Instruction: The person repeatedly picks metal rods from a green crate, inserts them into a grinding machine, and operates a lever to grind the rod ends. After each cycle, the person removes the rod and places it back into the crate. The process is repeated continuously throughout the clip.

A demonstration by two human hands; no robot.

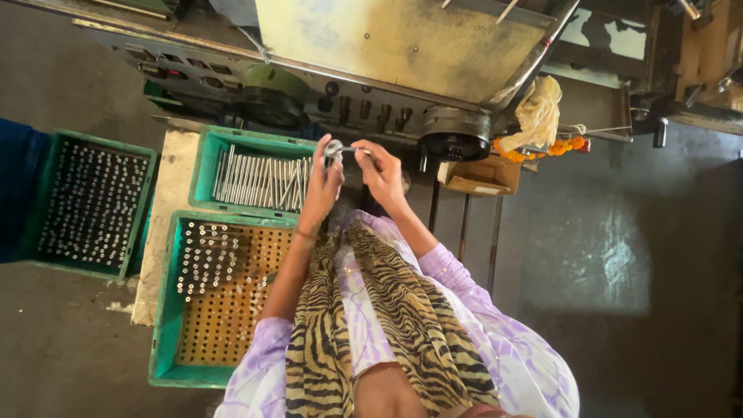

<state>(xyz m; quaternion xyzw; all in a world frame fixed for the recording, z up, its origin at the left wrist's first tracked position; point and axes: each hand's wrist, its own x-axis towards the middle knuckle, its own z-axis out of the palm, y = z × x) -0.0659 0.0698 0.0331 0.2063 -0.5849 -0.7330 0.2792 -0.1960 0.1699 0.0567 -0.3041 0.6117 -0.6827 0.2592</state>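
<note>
My left hand (321, 186) is raised in front of me, closed on a small round metal gauge (333, 149). My right hand (379, 170) pinches a thin metal rod (357, 149) whose tip meets the gauge. Both hands hover over the right end of a green crate (203, 166) holding several loose metal rods (259, 179) laid side by side. Below it, a second green crate (164, 310) carries an orange perforated board (232, 310) with several rods standing upright in its upper left holes.
A third green crate (89, 203) of upright pins sits at the left beside a blue object (15, 186). A large metal machine (402, 46) spans the top. A cardboard box (476, 179), a yellow cloth (538, 112) and an orange flower garland (542, 147) hang at its right.
</note>
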